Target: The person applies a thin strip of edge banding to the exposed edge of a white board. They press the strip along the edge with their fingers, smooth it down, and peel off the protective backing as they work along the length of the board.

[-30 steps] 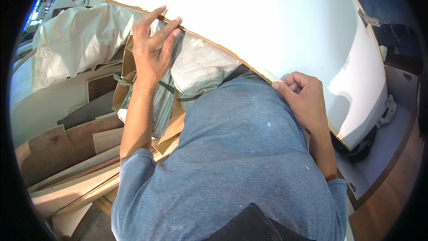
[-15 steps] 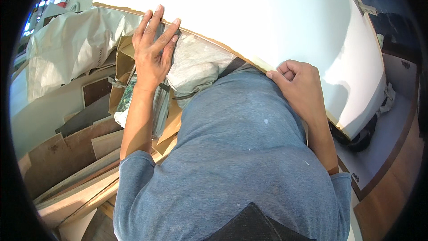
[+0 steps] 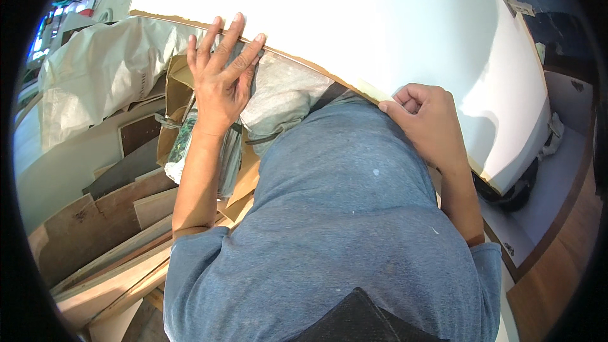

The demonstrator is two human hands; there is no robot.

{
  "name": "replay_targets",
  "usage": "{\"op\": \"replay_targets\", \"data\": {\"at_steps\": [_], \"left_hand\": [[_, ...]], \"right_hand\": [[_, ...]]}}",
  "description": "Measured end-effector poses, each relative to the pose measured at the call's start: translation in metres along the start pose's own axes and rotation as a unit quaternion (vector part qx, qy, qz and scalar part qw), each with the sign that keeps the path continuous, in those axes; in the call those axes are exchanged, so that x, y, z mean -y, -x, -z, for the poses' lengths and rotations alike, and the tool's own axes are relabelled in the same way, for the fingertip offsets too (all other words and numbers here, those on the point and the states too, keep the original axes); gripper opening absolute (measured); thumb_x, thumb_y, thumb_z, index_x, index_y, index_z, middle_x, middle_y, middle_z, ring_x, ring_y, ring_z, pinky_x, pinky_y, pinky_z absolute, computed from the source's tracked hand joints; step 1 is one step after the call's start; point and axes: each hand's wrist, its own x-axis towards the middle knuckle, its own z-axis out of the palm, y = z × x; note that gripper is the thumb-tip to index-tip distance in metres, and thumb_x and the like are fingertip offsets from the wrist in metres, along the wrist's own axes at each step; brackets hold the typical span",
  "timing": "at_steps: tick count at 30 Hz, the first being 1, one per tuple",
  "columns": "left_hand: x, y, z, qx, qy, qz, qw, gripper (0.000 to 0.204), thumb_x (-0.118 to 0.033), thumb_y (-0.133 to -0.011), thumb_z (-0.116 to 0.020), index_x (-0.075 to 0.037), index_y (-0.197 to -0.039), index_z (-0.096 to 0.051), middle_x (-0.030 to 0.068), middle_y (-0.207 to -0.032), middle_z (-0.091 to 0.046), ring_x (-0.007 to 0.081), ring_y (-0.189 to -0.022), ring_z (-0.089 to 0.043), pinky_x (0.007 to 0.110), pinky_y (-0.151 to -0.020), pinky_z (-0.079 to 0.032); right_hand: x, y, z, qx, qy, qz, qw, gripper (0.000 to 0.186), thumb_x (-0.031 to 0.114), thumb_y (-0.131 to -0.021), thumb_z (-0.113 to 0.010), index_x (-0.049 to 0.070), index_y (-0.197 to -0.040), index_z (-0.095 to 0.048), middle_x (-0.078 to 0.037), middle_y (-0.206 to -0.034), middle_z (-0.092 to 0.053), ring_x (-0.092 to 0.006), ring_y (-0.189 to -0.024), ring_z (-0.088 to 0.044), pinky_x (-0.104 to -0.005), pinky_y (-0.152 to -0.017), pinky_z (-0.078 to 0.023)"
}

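Note:
A large white panel (image 3: 304, 6) with a rough brownish edge spreads across the top of the view. My left hand (image 3: 221, 76) rests at its near edge, fingers spread and fingertips on the white face; it grips nothing. Farther right along the same edge, my right hand (image 3: 427, 114) is closed, its fingers curled and its thumb pressed toward the index finger. Between thumb and finger is the end of a pale yellow strip (image 3: 373, 90), which looks like tape lying along the panel's edge. The right fingertips are partly hidden.
Left of me lie stacked wooden boards (image 3: 88, 228), a crumpled whitish plastic sheet (image 3: 95, 76) and an open cardboard box (image 3: 180, 69). A pale cloth bag (image 3: 278, 92) sits under the panel's edge. At right stands a white-lined box with a brown rim (image 3: 538, 215).
My left hand has slid slightly to the right along the panel's edge, its fingers a little more spread. The right hand keeps its hold in about the same place.

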Motion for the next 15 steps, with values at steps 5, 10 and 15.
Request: {"op": "replay_targets", "data": {"at_steps": [5,10,15], "left_hand": [[-0.008,-0.003,-0.001,0.051,0.024,-0.022,0.998,0.054,-0.011,-0.1,-0.067,-0.026,-0.151,-0.066,0.001,-0.164,-0.056,0.0313,-0.159,-0.04,0.06,-0.134,-0.015],[-0.006,-0.002,-0.005,0.055,0.027,-0.028,0.998,0.063,-0.004,-0.096,-0.065,-0.024,-0.156,-0.061,0.0024,-0.165,-0.054,0.0323,-0.16,-0.039,0.062,-0.133,-0.015],[-0.006,0.0,-0.005,0.07,0.015,-0.032,0.997,0.06,-0.006,-0.099,-0.065,-0.026,-0.156,-0.061,0.0015,-0.167,-0.052,0.0325,-0.161,-0.037,0.062,-0.133,-0.014]], "right_hand": [[-0.003,0.002,0.01,0.059,-0.057,-0.013,0.997,0.023,0.024,-0.088,-0.083,0.002,-0.084,-0.08,-0.005,-0.062,-0.066,-0.0126,-0.055,-0.056,-0.0292,-0.055,-0.044],[-0.012,0.005,0.01,0.062,-0.125,0.035,0.99,0.022,0.022,-0.087,-0.084,0.002,-0.081,-0.08,-0.002,-0.062,-0.065,-0.0102,-0.054,-0.054,-0.0267,-0.053,-0.04],[-0.017,0.003,0.012,0.097,-0.127,0.021,0.987,0.021,0.021,-0.087,-0.085,0.001,-0.081,-0.08,-0.004,-0.062,-0.066,-0.0108,-0.054,-0.055,-0.0278,-0.053,-0.042]]}}
